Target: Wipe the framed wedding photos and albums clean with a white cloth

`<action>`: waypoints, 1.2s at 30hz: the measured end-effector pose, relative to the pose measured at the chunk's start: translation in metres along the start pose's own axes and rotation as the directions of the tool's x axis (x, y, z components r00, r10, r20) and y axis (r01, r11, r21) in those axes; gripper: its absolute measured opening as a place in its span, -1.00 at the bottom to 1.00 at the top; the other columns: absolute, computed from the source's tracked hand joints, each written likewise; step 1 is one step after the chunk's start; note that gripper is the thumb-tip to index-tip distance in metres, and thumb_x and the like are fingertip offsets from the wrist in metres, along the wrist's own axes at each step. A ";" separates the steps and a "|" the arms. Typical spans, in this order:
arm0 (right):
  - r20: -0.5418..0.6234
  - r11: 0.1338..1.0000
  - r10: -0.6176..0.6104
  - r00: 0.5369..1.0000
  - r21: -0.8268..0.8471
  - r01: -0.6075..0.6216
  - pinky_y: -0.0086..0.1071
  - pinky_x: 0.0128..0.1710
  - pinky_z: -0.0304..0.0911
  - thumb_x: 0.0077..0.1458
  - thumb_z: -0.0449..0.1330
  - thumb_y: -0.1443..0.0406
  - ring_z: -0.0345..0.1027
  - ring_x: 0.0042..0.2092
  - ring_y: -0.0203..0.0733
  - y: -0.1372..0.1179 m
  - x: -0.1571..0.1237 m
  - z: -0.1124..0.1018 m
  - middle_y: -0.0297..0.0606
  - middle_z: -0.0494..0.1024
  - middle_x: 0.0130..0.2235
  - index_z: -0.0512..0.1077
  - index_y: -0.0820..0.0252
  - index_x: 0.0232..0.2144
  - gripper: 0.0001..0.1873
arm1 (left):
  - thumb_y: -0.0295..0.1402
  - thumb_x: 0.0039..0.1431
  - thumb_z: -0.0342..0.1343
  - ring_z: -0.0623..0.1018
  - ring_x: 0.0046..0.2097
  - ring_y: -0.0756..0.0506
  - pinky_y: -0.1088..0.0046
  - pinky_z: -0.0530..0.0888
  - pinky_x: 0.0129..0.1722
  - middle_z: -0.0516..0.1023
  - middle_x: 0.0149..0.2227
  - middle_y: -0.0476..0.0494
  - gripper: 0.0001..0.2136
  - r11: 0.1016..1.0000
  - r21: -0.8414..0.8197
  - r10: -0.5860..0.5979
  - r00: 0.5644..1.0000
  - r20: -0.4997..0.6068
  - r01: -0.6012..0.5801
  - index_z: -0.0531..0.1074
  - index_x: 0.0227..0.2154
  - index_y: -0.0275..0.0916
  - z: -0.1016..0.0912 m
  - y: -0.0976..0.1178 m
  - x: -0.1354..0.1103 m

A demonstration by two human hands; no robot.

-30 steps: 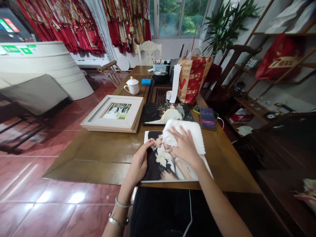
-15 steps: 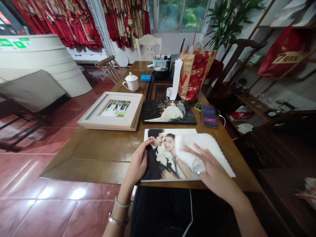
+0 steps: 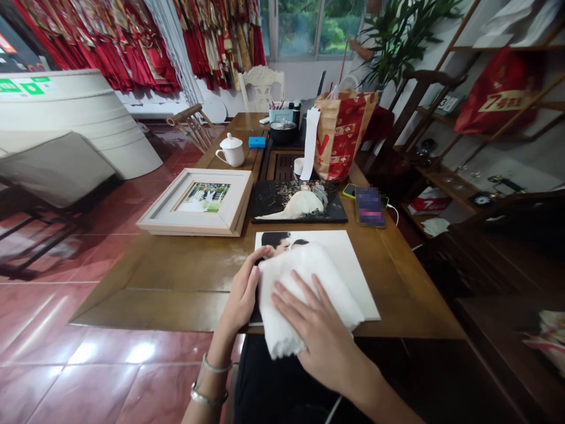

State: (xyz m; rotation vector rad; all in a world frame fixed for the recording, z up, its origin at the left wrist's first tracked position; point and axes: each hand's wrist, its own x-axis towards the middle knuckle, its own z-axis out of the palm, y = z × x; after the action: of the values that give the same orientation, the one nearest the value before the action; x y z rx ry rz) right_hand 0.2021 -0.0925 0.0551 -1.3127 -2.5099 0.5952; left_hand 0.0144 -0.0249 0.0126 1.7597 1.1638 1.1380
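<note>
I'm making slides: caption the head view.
Right hand on a white cloth over a portrait print, left hand at the print's edge.

We saw 1 plush white cloth [image 3: 304, 262] lying across 1 portrait print [image 3: 348, 265] on the table [image 3: 176, 277], overhanging the print's near edge.

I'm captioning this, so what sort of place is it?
Likely a wedding photo studio or bridal shop: red and gold garments hang at the back, and nearer are a framed couple's photo and a dark photo panel showing a white gown.
</note>
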 end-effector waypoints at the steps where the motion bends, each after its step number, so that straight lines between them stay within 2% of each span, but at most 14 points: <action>1: 0.037 0.998 -0.046 0.998 0.037 0.045 0.04 0.36 -0.46 -0.23 0.01 0.51 -0.41 0.40 -0.07 0.000 -0.005 -0.003 -0.46 0.00 0.37 0.12 0.11 0.28 -0.07 | -0.27 0.40 -0.25 0.34 0.23 -0.15 0.17 0.21 0.26 0.37 0.19 -0.21 -0.63 1.000 0.013 0.008 1.000 -0.006 -0.007 0.23 0.16 -0.20 0.000 0.000 0.000; 4: 0.085 0.992 -0.067 0.994 0.111 0.058 -0.01 0.37 -0.38 -0.27 -0.03 0.53 -0.31 0.39 -0.19 0.012 -0.022 -0.012 -0.55 0.09 0.34 0.13 0.00 0.27 -0.04 | -0.29 0.38 -0.19 0.32 0.24 -0.16 0.18 0.21 0.26 0.35 0.21 -0.22 -0.64 0.995 0.096 0.026 1.000 -0.014 -0.024 0.23 0.17 -0.20 0.001 -0.002 -0.001; 7: 0.012 0.992 0.076 0.997 0.097 -0.077 0.02 0.36 -0.33 -0.25 -0.06 0.55 -0.25 0.39 -0.21 0.034 -0.035 -0.020 -0.56 0.16 0.31 0.15 -0.09 0.25 -0.04 | -0.33 0.33 -0.07 0.32 0.24 -0.18 0.18 0.22 0.25 0.34 0.21 -0.23 -0.63 0.990 0.137 0.036 0.999 -0.004 -0.035 0.21 0.17 -0.17 0.001 -0.004 -0.001; 11: -0.146 0.956 0.293 0.945 0.046 -0.289 0.04 0.36 -0.32 -0.21 -0.07 0.56 -0.28 0.39 -0.20 0.066 -0.035 -0.027 -0.51 0.16 0.31 0.16 -0.06 0.25 -0.08 | -0.39 0.25 0.04 0.36 0.22 -0.20 0.17 0.27 0.22 0.35 0.19 -0.25 -0.59 0.989 0.139 0.060 0.998 -0.008 -0.058 0.24 0.15 -0.16 0.001 -0.006 -0.001; 14: -0.176 0.938 0.341 0.923 -0.002 -0.347 0.01 0.36 -0.30 -0.16 -0.05 0.53 -0.24 0.39 -0.17 0.083 -0.016 -0.033 -0.43 0.17 0.32 0.18 0.05 0.25 -0.14 | -0.41 0.23 0.04 0.36 0.21 -0.21 0.16 0.29 0.20 0.38 0.17 -0.25 -0.60 0.987 0.153 0.060 0.998 -0.014 -0.057 0.26 0.13 -0.17 0.002 -0.005 0.000; 17: -0.179 0.926 0.361 0.915 -0.050 -0.375 0.03 0.35 -0.29 -0.10 -0.03 0.50 -0.22 0.38 -0.08 0.087 0.015 -0.036 -0.34 0.19 0.31 0.20 0.17 0.24 -0.22 | -0.41 0.21 0.05 0.37 0.21 -0.21 0.17 0.31 0.19 0.39 0.16 -0.25 -0.60 0.987 0.156 0.049 0.998 -0.026 -0.044 0.27 0.12 -0.17 0.002 -0.005 0.000; 20: -0.175 0.925 0.353 0.919 -0.082 -0.371 0.11 0.34 -0.32 -0.03 0.00 0.43 -0.24 0.38 0.05 0.077 0.044 -0.033 -0.27 0.16 0.32 0.19 0.24 0.24 -0.28 | -0.41 0.20 0.07 0.38 0.20 -0.21 0.19 0.36 0.15 0.40 0.15 -0.25 -0.59 0.989 0.146 0.037 0.999 -0.036 -0.032 0.28 0.12 -0.17 0.002 -0.008 0.000; 23: -0.130 0.956 0.263 0.956 -0.097 -0.277 0.13 0.33 -0.40 -0.08 0.02 0.46 -0.31 0.39 0.08 0.057 0.053 -0.024 -0.27 0.11 0.34 0.15 0.25 0.27 -0.22 | -0.40 0.18 0.10 0.40 0.18 -0.20 0.22 0.40 0.11 0.41 0.14 -0.24 -0.59 0.993 0.112 0.028 0.998 -0.057 -0.022 0.29 0.11 -0.18 0.002 -0.012 0.000; 26: -0.056 0.990 0.119 0.991 -0.070 -0.123 0.07 0.35 -0.44 -0.21 -0.01 0.53 -0.35 0.40 -0.05 0.038 0.034 -0.015 -0.38 0.07 0.36 0.13 0.18 0.28 -0.10 | -0.40 0.16 0.12 0.41 0.17 -0.18 0.24 0.42 0.10 0.42 0.13 -0.24 -0.58 0.996 0.080 0.030 0.997 -0.075 -0.024 0.30 0.10 -0.18 0.002 -0.013 0.000; 29: -0.008 1.000 0.027 1.000 -0.012 -0.027 -0.02 0.37 -0.43 -0.25 -0.05 0.55 -0.34 0.40 -0.20 0.028 0.000 -0.012 -0.51 0.05 0.35 0.11 0.08 0.28 -0.04 | -0.41 0.15 0.14 0.42 0.16 -0.18 0.25 0.42 0.10 0.44 0.12 -0.24 -0.58 0.997 0.076 0.024 0.996 -0.085 -0.018 0.31 0.09 -0.19 0.002 -0.011 0.000; 33: 0.000 0.995 0.095 0.995 0.036 -0.095 -0.04 0.38 -0.36 -0.21 -0.07 0.55 -0.28 0.39 -0.28 0.035 -0.036 -0.017 -0.61 0.10 0.33 0.11 -0.08 0.27 -0.06 | -0.38 0.13 0.17 0.45 0.14 -0.19 0.24 0.45 0.08 0.48 0.08 -0.24 -0.58 0.999 0.052 -0.006 0.994 -0.108 0.012 0.33 0.07 -0.18 0.003 -0.010 0.000; 36: -0.051 0.977 0.210 0.976 0.043 -0.208 -0.01 0.37 -0.32 -0.22 -0.08 0.55 -0.25 0.39 -0.26 0.050 -0.044 -0.023 -0.60 0.13 0.32 0.11 -0.11 0.26 -0.05 | -0.35 0.11 0.21 0.48 0.12 -0.19 0.25 0.46 0.07 0.50 0.05 -0.22 -0.59 0.999 0.029 -0.025 0.989 -0.148 0.030 0.36 0.04 -0.18 0.004 -0.013 -0.001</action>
State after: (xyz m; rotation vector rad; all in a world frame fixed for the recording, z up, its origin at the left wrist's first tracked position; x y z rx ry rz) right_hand 0.2722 -0.0983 0.0508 -1.5694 -2.3216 0.6365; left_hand 0.0141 -0.0219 -0.0002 1.7008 1.2962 1.2570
